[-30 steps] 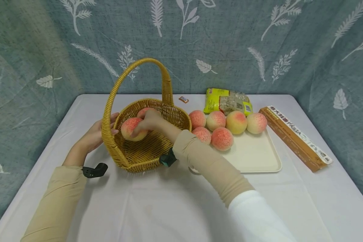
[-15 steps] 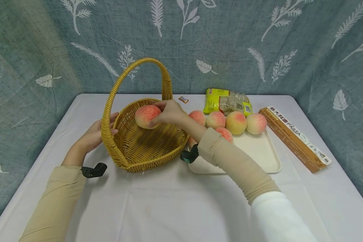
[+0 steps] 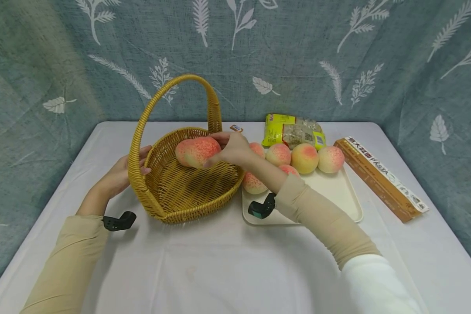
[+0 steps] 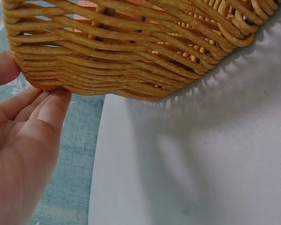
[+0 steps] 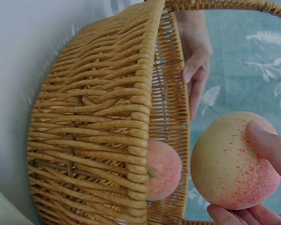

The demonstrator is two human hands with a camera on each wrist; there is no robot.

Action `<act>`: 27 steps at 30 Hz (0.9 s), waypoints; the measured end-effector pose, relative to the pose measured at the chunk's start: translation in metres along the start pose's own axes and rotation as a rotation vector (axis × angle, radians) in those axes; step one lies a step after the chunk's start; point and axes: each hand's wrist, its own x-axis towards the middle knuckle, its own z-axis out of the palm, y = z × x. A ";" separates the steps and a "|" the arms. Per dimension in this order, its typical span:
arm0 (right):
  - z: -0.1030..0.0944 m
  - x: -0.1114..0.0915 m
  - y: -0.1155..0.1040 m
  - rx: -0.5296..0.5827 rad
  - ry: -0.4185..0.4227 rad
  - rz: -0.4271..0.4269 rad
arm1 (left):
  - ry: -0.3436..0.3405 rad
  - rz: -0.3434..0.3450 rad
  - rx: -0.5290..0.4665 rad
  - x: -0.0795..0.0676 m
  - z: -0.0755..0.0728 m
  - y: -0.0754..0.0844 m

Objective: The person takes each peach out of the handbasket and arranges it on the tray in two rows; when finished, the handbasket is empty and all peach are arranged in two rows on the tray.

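A golden wicker basket [image 3: 192,187] with a tall arched handle stands on the left half of the table. My left hand [image 3: 123,174] grips its left side at the rim, as the left wrist view shows with fingers against the woven wall [image 4: 131,61]. Over the basket's back right part, my right hand [image 3: 235,150] holds a pink and yellow peach [image 3: 202,151] between thumb and fingers. Another peach [image 5: 164,169] lies inside the basket, partly behind the held one in the head view. The right wrist view has the held peach [image 5: 234,161] above the rim.
A cream tray [image 3: 325,196] bears several peaches [image 3: 305,158], some partly behind my right arm. Behind it lies a yellow-green plastic packet [image 3: 292,131]. A long brown pasta box [image 3: 380,179] lies at the right, and a small wrapped item [image 3: 236,128] sits behind the basket.
My right hand has drawn the held peach from the basket's left side to the right, revealing the peach that stays inside. My left hand keeps its place on the basket.
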 end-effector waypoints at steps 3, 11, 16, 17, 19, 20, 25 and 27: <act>-0.005 -0.006 0.002 0.048 0.005 -0.007 | -0.002 0.000 -0.003 0.000 0.000 0.000; -0.025 -0.025 0.007 0.154 0.017 0.006 | -0.006 0.003 -0.008 0.000 0.000 0.000; -0.041 -0.038 0.014 0.188 0.065 0.060 | -0.013 0.019 0.002 0.000 0.000 -0.001; -0.044 -0.041 0.016 0.190 0.072 0.069 | -0.013 0.019 -0.001 0.000 -0.001 -0.001; -0.051 -0.047 0.021 0.183 0.081 0.072 | -0.015 0.017 -0.009 0.000 -0.001 -0.001; -0.055 -0.049 0.023 0.188 0.084 0.071 | -0.015 0.015 -0.010 0.000 -0.001 -0.001; -0.072 -0.060 0.038 0.199 0.099 0.065 | -0.018 0.018 -0.024 0.000 -0.001 0.000; -0.078 -0.064 0.043 0.200 0.103 0.059 | -0.019 0.019 -0.027 0.000 0.000 0.000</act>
